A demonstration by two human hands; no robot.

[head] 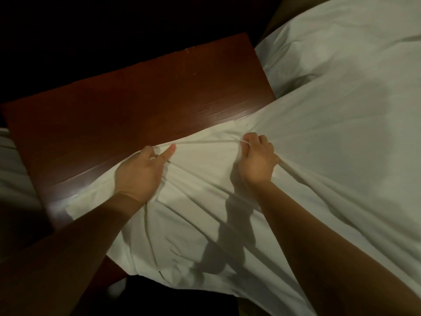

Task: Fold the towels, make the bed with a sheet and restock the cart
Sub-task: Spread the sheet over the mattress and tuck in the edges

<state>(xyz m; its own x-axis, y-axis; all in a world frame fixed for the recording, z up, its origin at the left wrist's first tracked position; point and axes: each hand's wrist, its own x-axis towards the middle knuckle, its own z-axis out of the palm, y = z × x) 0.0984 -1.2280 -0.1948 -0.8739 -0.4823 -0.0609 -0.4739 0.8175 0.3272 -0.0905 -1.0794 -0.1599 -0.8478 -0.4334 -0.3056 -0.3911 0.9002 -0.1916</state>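
Sheet partly beyond right edge

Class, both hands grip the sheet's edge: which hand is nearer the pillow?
Right. The right hand grips the sheet below and left of the pillow. The left hand grips it farther left, by the wooden bedside table.

**Bed and bedside table, viewed from above.**
The bed at right carries a creased white sheet and, at its far end, a white pillow. A reddish-brown wooden table stands just beside the bed. The sheet's bunched edge spills off the bed and lies across the table's near side.
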